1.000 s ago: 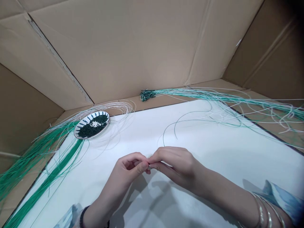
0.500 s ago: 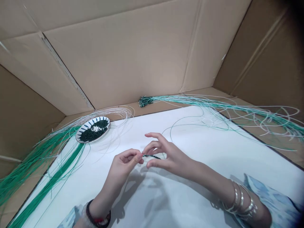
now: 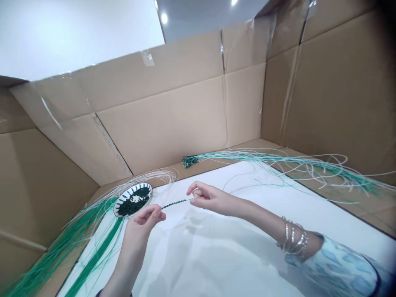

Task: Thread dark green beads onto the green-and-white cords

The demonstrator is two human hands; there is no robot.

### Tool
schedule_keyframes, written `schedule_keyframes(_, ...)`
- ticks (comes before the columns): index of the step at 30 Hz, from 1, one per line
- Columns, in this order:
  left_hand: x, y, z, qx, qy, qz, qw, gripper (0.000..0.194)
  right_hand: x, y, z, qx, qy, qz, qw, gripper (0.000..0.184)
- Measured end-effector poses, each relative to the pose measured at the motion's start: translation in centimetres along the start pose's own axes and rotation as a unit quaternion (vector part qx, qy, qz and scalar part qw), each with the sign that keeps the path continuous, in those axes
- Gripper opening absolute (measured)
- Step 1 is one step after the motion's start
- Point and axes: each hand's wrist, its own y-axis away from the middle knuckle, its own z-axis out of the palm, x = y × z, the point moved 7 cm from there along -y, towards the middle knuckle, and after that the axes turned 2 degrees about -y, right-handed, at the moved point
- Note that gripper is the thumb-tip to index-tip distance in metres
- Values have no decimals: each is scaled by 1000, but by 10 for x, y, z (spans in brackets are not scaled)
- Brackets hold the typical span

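My left hand (image 3: 142,225) pinches one end of a thin wire strung with small dark green beads (image 3: 173,203). My right hand (image 3: 206,197) pinches the same wire further along, its fingers curled; silver bangles ring that wrist. The beaded stretch runs taut between the two hands, raised above the white sheet (image 3: 235,255). A patterned plate (image 3: 118,210) of dark green beads lies just beyond my left hand.
Bundles of green and white wires lie at the left (image 3: 77,243) and along the back right (image 3: 278,159), one end bunched with beads (image 3: 189,161). Tall cardboard walls (image 3: 173,123) enclose the work surface on three sides.
My hands have moved apart and lifted, drawing the beaded wire out taut between them. The camera has tilted up, showing the top of the cardboard walls and the ceiling.
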Motion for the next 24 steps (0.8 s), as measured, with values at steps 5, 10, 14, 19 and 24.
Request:
schedule_keyframes(5, 41, 14, -6, 14, -43, 92, 995, 27, -36, -2, 1, 9, 49, -36, 998, 21)
schedule_keyframes(10, 96, 23, -9, 30, -69, 220, 973, 17, -91, 0, 2, 53, 94, -114, 988, 15)
schedule_keyframes(14, 139, 30, -6, 32, -90, 320, 943, 18, -128, 5, -3, 83, 140, -164, 973, 11)
schedule_keyframes(19, 170, 36, 3, 53, -122, 411, 902, 13, -150, 15, -16, 144, 201, -213, 945, 7)
schedule_keyframes(24, 171, 29, 1, 96, -131, 470, 868, 9, -153, 30, -22, 203, 317, -211, 902, 28)
